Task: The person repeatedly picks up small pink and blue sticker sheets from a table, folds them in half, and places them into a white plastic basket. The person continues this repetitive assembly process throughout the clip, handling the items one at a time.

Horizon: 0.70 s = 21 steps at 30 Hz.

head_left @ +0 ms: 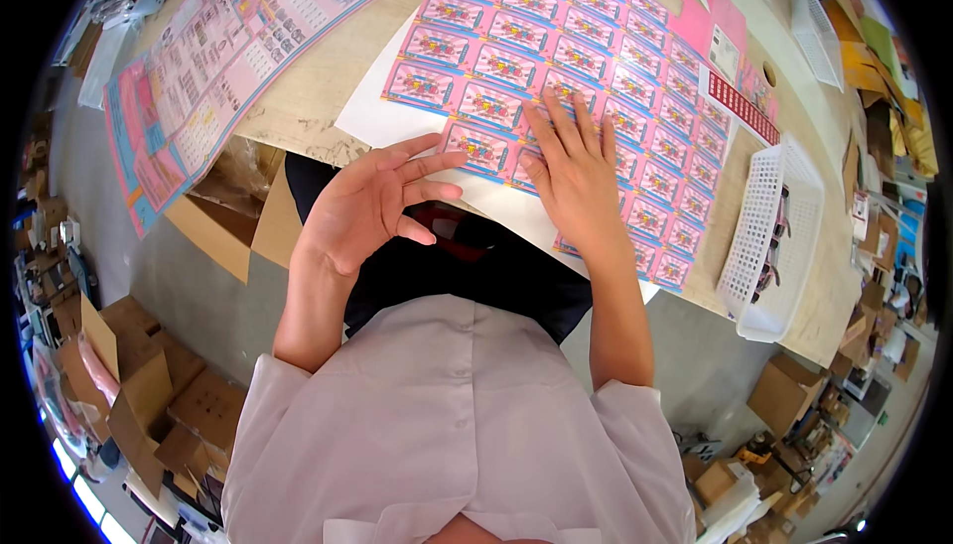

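Observation:
A large sheet of pink and blue printed cards or stickers point(511, 33), laid out in a repeating grid, covers the middle of the table. My right hand point(576, 172) lies flat on it, fingers spread and pointing away from me. Raised at the sheet's near left corner is my left hand point(372, 204), palm turned inward, fingers apart and holding nothing. Its fingertips come close to the sheet's edge; whether they touch it I cannot tell. White paper point(382, 107) shows from under the printed sheet on the left and along the near edge.
A pink printed sheet point(248, 38) hangs over the table's left edge. On the right stands a white plastic basket point(740, 246) with dark-handled tools inside. Near it lies a red card strip point(740, 107). An open cardboard box point(213, 231) sits below the table at left.

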Each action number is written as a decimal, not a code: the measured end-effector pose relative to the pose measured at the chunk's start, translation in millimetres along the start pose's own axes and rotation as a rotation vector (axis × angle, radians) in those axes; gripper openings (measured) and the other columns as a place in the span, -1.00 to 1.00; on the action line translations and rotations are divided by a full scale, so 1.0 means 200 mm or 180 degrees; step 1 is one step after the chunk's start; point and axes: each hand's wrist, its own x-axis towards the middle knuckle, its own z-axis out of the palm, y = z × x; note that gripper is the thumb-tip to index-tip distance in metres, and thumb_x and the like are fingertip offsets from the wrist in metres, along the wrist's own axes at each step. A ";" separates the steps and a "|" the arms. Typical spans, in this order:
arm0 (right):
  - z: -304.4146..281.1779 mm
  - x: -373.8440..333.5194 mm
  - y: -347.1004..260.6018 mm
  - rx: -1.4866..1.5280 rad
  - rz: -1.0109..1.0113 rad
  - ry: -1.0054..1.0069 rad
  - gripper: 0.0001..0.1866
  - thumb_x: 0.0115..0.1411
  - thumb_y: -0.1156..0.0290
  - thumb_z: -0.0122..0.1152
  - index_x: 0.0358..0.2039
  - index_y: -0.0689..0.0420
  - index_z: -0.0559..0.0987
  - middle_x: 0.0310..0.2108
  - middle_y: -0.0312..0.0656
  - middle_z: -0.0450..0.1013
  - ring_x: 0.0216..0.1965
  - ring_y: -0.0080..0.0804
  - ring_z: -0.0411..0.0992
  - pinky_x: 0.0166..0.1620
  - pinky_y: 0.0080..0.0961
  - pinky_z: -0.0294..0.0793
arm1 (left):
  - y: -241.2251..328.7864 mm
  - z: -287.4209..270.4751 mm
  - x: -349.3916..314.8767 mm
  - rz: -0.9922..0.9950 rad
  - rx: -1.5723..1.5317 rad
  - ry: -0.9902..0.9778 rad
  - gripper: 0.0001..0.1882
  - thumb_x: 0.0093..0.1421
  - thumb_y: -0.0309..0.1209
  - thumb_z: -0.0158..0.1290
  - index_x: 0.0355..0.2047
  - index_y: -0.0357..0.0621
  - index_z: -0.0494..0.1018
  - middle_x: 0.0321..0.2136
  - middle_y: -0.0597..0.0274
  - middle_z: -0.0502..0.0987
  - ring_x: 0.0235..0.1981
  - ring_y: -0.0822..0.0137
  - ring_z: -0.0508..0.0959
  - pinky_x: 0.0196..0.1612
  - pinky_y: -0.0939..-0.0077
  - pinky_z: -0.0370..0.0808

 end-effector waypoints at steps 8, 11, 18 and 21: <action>0.01 0.00 0.00 0.0028 0.0005 0.0011 -0.38 0.42 0.11 0.26 0.45 -0.08 0.45 0.53 -0.20 0.26 0.52 0.10 0.18 0.50 0.36 0.05 | 0.06 -0.01 0.00 -0.0173 0.0135 0.0219 -0.36 0.51 -0.23 -0.09 0.44 -0.44 0.22 -0.17 -0.01 0.69 -0.41 0.23 0.73 -0.59 0.41 0.73; 0.00 0.00 0.00 -0.0034 0.0024 0.0022 -0.38 0.41 0.11 0.28 0.44 -0.09 0.45 0.51 -0.21 0.27 0.51 0.07 0.20 0.49 0.35 0.07 | 0.08 0.05 0.02 -0.0197 0.0801 0.0314 -0.46 0.55 -0.19 -0.09 0.31 -0.42 0.39 -0.32 0.10 0.68 -0.56 0.33 0.68 -0.65 0.49 0.65; -0.02 0.06 -0.05 -0.0015 0.0075 0.0095 -0.41 0.34 0.11 0.35 0.38 -0.23 0.53 0.43 -0.22 0.33 0.44 0.11 0.24 0.44 0.44 0.09 | -0.01 0.12 0.18 0.0267 0.2686 0.1163 -0.45 0.60 -0.03 -0.07 0.11 -0.36 0.55 -0.39 0.15 0.67 -0.58 0.42 0.66 -0.64 0.58 0.58; -0.02 0.07 -0.10 0.0056 0.0103 0.0105 -0.40 0.30 0.15 0.38 0.37 -0.28 0.54 0.45 -0.22 0.32 0.46 0.17 0.21 0.43 0.52 0.05 | -0.06 0.15 0.22 0.0492 0.3015 0.1412 -0.48 0.57 -0.03 0.00 -0.05 -0.35 0.61 -0.40 0.17 0.69 -0.57 0.47 0.65 -0.64 0.61 0.53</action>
